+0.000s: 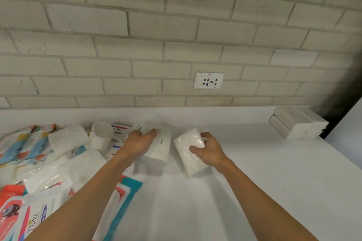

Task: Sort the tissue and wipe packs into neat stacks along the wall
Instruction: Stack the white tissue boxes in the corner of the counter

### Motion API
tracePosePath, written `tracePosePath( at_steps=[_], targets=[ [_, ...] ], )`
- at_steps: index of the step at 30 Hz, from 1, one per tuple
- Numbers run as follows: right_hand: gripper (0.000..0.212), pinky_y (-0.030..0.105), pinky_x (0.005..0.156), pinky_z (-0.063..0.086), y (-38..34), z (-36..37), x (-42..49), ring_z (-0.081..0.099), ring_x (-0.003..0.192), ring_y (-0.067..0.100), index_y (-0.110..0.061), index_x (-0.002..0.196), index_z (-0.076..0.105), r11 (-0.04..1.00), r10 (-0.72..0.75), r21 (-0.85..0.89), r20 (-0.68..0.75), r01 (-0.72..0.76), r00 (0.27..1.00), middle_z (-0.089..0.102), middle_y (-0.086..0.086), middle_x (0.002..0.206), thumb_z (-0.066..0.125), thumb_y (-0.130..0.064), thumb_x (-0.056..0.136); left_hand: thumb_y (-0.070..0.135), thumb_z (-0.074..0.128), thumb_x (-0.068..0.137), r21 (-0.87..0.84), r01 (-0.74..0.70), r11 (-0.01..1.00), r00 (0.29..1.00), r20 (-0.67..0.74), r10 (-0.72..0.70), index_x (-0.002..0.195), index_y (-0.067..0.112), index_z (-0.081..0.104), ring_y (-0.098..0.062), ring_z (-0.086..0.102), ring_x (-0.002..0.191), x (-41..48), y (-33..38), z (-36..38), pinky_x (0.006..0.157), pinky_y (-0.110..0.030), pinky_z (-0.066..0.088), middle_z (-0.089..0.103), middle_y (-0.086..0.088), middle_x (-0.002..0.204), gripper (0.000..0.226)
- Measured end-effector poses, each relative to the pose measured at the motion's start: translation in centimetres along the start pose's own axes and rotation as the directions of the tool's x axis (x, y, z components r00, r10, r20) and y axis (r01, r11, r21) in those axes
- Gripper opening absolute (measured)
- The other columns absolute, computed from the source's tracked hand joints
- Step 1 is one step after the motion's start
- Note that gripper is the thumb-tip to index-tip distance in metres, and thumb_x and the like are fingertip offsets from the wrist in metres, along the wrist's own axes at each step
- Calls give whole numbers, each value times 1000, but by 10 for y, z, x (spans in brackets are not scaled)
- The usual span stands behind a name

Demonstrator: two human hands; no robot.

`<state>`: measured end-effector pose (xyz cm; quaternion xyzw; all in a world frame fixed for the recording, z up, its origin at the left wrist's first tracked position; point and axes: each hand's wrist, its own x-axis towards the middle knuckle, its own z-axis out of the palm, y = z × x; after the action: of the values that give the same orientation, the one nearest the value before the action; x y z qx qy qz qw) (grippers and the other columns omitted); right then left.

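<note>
1. My left hand (140, 142) grips a white tissue pack (159, 146) at its left edge, thumb curled over the top.
2. My right hand (208, 149) holds a second white pack (189, 148) wrapped in clear film, fingers curled round its right side.
3. Both packs lie side by side, a little apart, on the white surface (254, 182).
4. A loose pile of packs (58, 154) covers the left of the surface.
5. A neat stack of white packs (297, 123) sits far right, beside the brick wall (137, 44).
</note>
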<state>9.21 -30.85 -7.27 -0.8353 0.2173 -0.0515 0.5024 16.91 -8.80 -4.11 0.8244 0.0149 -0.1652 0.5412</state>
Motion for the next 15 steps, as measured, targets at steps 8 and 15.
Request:
tracePosePath(
  at_steps=[8, 15],
  targets=[
    [52, 31, 72, 57, 16, -60, -23, 69, 90, 16, -20, 123, 52, 951, 13, 308, -160, 38, 987, 66, 0, 108, 79, -22, 78, 38, 59, 83, -46, -45, 998, 998, 35, 47, 101, 8, 61, -18, 56, 69, -21, 36, 40, 55, -27, 39, 59, 0, 77, 35],
    [53, 19, 60, 51, 40, -143, -34, 69, 89, 14, -17, 127, 53, 921, 37, 386, -240, 60, 970, 66, 2, 111, 78, -22, 80, 39, 66, 76, -122, -58, 991, 983, 165, 78, 103, 9, 62, -29, 66, 78, -27, 72, 113, 67, -36, 52, 69, -9, 89, 41]
  ],
)
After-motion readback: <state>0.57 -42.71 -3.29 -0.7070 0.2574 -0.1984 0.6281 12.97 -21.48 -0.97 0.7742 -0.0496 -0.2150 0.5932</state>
